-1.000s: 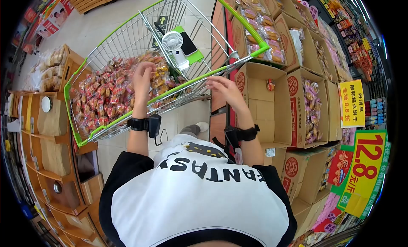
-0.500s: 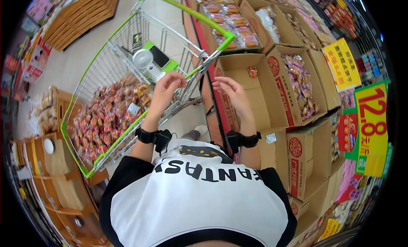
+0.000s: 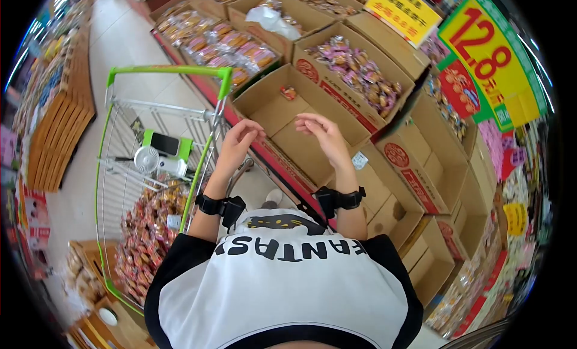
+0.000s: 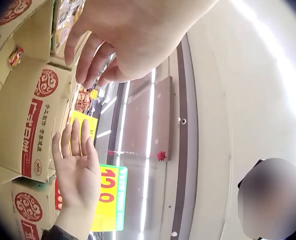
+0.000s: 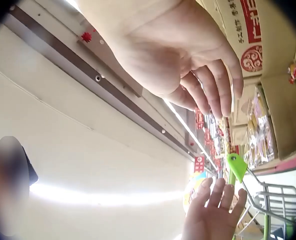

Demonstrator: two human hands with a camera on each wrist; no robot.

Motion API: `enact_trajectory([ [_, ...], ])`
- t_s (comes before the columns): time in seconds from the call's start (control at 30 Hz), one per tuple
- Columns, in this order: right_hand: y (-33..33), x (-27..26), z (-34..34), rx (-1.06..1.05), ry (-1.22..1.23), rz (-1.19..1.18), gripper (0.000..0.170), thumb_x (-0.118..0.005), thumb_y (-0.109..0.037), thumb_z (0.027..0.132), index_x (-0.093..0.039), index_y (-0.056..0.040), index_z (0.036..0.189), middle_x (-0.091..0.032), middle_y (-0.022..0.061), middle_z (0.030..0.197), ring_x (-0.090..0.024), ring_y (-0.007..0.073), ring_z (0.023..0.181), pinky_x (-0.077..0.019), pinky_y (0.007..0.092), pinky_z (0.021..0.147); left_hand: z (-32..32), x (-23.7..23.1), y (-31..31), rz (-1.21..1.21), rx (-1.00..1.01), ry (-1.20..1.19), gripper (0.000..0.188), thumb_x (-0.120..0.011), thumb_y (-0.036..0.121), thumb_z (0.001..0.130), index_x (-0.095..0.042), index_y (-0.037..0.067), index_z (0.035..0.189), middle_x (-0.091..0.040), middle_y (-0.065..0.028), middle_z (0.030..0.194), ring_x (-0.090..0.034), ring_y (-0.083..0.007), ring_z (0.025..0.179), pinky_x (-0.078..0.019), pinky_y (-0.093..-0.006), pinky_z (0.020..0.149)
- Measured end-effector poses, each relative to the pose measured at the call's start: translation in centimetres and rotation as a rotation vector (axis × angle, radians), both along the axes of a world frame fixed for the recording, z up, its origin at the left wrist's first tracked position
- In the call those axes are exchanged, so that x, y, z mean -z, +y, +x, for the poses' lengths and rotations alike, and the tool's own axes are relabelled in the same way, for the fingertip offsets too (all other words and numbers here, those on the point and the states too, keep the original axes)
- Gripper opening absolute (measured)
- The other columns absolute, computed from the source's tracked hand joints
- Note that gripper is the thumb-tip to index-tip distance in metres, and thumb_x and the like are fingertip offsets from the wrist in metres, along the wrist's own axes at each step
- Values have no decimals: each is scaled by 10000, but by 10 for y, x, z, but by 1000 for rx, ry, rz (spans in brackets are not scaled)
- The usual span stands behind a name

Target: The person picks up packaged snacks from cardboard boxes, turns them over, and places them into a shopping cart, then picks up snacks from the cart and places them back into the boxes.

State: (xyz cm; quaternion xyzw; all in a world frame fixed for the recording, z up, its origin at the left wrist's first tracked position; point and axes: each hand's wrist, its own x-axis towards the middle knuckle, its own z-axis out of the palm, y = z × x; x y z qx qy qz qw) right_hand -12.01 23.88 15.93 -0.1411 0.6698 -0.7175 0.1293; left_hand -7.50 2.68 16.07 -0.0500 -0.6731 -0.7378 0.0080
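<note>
In the head view both hands are raised in front of the body, apart and with nothing in them. My left hand (image 3: 235,148) has loosely bent fingers and is just left of a cardboard box (image 3: 273,112). Level with it, my right hand (image 3: 329,142) overlaps that box in this view, its fingers relaxed. One small red-wrapped packet (image 3: 288,93) lies in the box's far corner. In the left wrist view the right hand (image 4: 78,172) shows its palm, fingers extended. The right wrist view shows the left hand (image 5: 215,215) low down, beside the cart's green corner (image 5: 236,167).
At left stands a shopping cart (image 3: 171,69) with many wrapped packets (image 3: 147,247), a white fan (image 3: 146,160) and a phone (image 3: 164,144). More boxes hold purple-wrapped snacks (image 3: 354,69) and bagged pastries (image 3: 231,45). A price sign (image 3: 490,54) hangs over them. Wooden shelving (image 3: 60,133) lines the far left.
The head view has turned right, so the cart now sits further left and the boxes lie ahead. My left hand has come away from over the packets in the cart toward the box.
</note>
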Motion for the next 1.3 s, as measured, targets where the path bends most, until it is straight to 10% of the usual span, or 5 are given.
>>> enact_trajectory([
  [0.77,109,-10,2,590,29,-7,257,-429,-150,853,-532,-8,1042,-584,91,931,-555,159,859,-416,257,774,-123,10,112,-82,517,159,90,-450,58,832,-513,-2,852,-551,-36,756,-531,-104,729,-425,-222,666],
  [1.3,133,-1,-16,615,14,20,250,-448,-149,846,-534,-12,1037,-588,89,921,-556,149,854,-415,248,750,-272,58,172,-656,96,608,167,-560,23,673,-575,10,839,-562,-143,770,-546,-247,675,-442,-324,634],
])
